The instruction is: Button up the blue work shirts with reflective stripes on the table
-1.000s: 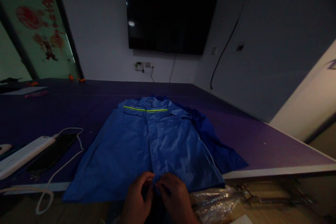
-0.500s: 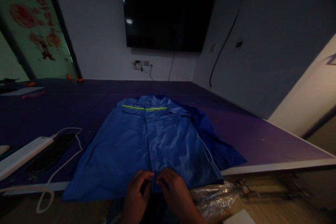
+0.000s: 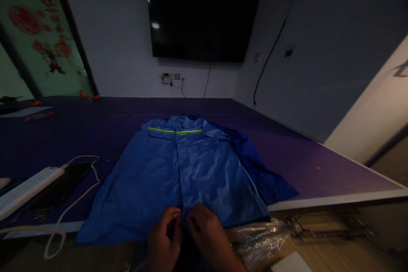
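Note:
A blue button-front shirt (image 3: 153, 174) with a yellow-green stripe across the chest lies face up, its collar away from me and its hem over the near table edge. At the bottom of the button placket, my left hand (image 3: 165, 233) pinches the shirt's front edge. Close beside it, my right hand (image 3: 207, 229) is closed on the other side of the placket. The fingertips of both hands nearly meet, and any button between them is hidden. Darker blue cloth (image 3: 255, 165) sticks out from under the shirt on the right.
The shirt rests on a purple tabletop (image 3: 287, 153). To the left are a white power strip (image 3: 32, 185), a black phone (image 3: 60, 187) and a looping white cable (image 3: 68, 210). Clear plastic wrap (image 3: 261, 242) lies below the table edge. A television (image 3: 204, 17) hangs on the far wall.
Both hands have shifted very slightly to the left at the placket, still pinching it. The shirt lies almost as before, and the view has turned slightly.

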A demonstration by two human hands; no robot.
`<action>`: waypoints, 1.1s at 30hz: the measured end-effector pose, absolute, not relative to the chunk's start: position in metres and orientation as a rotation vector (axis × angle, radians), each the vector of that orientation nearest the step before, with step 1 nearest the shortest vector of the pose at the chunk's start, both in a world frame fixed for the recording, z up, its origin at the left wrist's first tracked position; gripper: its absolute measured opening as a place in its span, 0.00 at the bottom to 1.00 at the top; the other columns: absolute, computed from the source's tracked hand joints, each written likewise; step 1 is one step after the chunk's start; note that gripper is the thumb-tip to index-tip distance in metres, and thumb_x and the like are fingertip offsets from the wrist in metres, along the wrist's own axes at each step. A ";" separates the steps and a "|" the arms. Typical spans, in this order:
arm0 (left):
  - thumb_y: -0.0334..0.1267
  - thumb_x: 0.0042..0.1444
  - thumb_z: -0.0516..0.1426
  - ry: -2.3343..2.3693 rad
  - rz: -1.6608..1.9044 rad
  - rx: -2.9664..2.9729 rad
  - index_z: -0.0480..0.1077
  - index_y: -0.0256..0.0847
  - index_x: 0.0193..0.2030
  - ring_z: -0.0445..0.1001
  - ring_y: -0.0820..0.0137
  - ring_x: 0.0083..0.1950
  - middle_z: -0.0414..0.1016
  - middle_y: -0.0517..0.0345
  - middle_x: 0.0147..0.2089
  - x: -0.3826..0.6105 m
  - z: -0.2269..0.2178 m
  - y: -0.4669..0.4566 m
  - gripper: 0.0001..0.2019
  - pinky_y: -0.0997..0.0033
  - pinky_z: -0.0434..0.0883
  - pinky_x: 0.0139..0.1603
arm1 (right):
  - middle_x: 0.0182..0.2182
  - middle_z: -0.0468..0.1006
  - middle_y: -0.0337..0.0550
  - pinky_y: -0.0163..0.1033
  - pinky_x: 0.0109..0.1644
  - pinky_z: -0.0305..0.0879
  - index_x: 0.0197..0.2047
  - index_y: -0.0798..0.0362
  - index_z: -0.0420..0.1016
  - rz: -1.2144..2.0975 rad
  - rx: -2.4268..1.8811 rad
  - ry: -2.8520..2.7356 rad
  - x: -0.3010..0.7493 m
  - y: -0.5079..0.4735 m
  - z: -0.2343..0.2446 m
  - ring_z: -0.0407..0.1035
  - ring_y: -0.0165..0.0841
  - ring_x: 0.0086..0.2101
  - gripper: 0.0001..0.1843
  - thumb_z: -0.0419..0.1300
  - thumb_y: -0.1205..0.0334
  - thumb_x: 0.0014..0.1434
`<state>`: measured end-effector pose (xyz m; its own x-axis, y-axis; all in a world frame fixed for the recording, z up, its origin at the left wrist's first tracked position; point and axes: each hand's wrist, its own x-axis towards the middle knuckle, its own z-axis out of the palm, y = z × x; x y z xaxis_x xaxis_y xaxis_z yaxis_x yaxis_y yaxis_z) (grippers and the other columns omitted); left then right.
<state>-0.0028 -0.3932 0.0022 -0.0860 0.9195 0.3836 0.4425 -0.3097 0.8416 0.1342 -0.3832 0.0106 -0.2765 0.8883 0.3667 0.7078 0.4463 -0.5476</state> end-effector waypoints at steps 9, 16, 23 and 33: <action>0.44 0.48 0.56 1.466 1.345 1.574 0.69 0.39 0.38 0.76 0.69 0.32 0.76 0.54 0.32 0.000 0.006 -0.389 0.13 0.72 0.74 0.33 | 0.31 0.74 0.42 0.33 0.38 0.61 0.31 0.54 0.72 0.395 -1.449 -2.100 0.130 -0.381 0.017 0.69 0.30 0.33 0.11 0.51 0.75 0.53; 0.43 0.49 0.54 1.523 1.328 1.563 0.69 0.38 0.37 0.76 0.69 0.30 0.76 0.55 0.30 0.004 0.010 -0.388 0.12 0.72 0.73 0.30 | 0.28 0.76 0.40 0.32 0.38 0.60 0.27 0.54 0.72 0.562 -1.484 -1.943 0.133 -0.383 0.023 0.70 0.29 0.32 0.11 0.51 0.74 0.53; 0.43 0.50 0.53 1.621 1.389 1.741 0.70 0.40 0.34 0.75 0.68 0.31 0.76 0.54 0.30 0.005 0.000 -0.393 0.11 0.69 0.73 0.33 | 0.27 0.77 0.42 0.33 0.35 0.61 0.26 0.54 0.74 0.630 -1.571 -1.854 0.133 -0.380 0.020 0.71 0.32 0.30 0.11 0.52 0.74 0.50; 0.44 0.46 0.56 1.561 1.230 1.536 0.69 0.37 0.36 0.71 0.72 0.26 0.72 0.59 0.25 0.005 0.013 -0.392 0.14 0.75 0.69 0.28 | 0.26 0.76 0.41 0.34 0.32 0.62 0.28 0.54 0.72 0.798 -1.496 -1.625 0.132 -0.383 0.019 0.71 0.33 0.29 0.09 0.52 0.65 0.54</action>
